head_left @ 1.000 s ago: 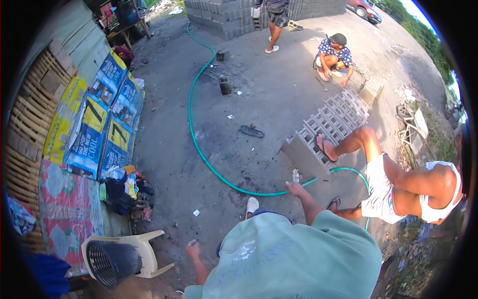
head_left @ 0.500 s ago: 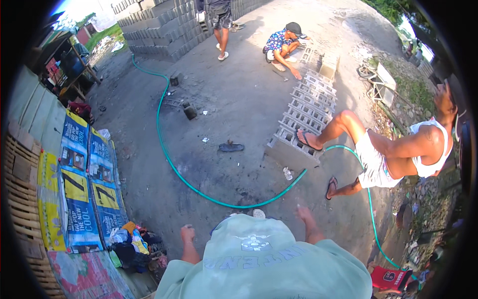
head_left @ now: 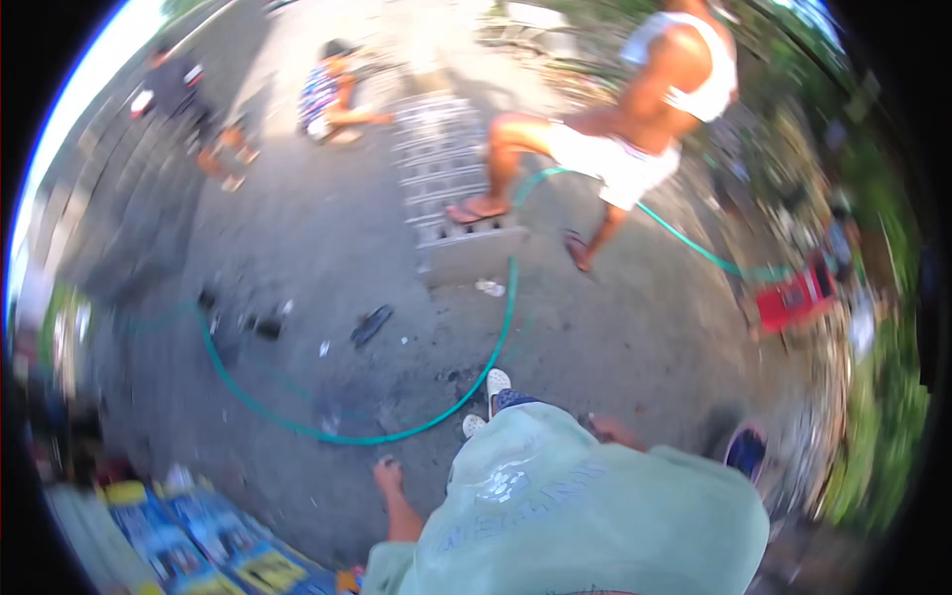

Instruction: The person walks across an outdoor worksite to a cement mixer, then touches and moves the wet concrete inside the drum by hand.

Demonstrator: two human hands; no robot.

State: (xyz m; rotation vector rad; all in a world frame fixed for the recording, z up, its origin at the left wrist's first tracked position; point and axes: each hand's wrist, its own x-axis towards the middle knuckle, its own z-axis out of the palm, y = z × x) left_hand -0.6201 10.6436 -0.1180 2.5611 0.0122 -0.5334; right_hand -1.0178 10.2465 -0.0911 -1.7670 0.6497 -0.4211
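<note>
My left hand (head_left: 388, 470) hangs low beside my pale green shirt (head_left: 585, 496), above bare grey ground. Nearest to it is a green hose (head_left: 362, 439), which curves across the ground without touching the hand. At the shirt's other side, my right hand (head_left: 610, 429) is partly covered and smeared. I see no object in either hand, but blur hides how the fingers lie. White clogs (head_left: 498, 381) on my feet show just in front of the shirt, near the hose.
Ahead lies a row of grey hollow blocks (head_left: 441, 164), with one person's foot (head_left: 476, 208) on it and another person (head_left: 332, 94) crouching beside it. A third person (head_left: 183, 99) is at far left. A loose sandal (head_left: 372, 325) and a red chair-like object (head_left: 793, 297) are also around.
My view has swung right and turned, so the blocks and people sit further left. My clogs have come into sight. The person at far left now appears bent over. Both my hands still hang at my sides.
</note>
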